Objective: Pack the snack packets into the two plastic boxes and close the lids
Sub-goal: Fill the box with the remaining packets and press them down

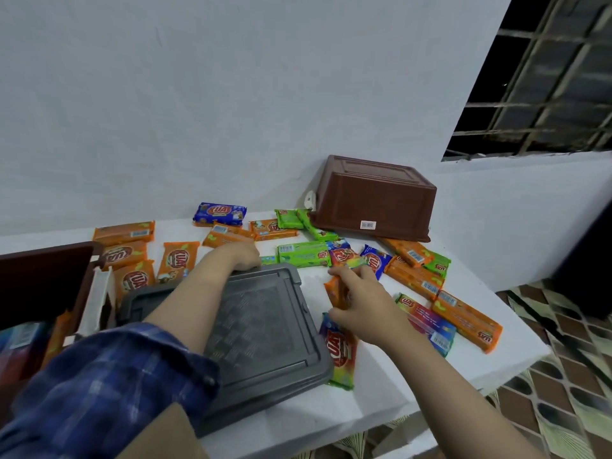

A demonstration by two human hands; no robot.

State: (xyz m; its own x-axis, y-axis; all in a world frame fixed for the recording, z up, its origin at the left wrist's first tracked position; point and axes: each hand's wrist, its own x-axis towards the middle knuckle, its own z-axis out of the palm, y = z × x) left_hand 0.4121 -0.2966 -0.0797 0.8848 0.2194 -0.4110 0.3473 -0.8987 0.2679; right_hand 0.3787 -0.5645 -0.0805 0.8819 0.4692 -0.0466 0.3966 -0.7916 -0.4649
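Where sleeve overlaps: lid corner

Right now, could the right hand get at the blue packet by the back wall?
Probably yes, with a stretch. The right hand grips an orange packet, and only flat packets lie between it and the blue packet; nothing tall stands in between.

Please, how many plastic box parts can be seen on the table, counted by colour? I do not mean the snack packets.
Brown boxes: 2 (one upturned by the wall, one at the left edge with packets inside)
Grey lid: 1
Total: 3
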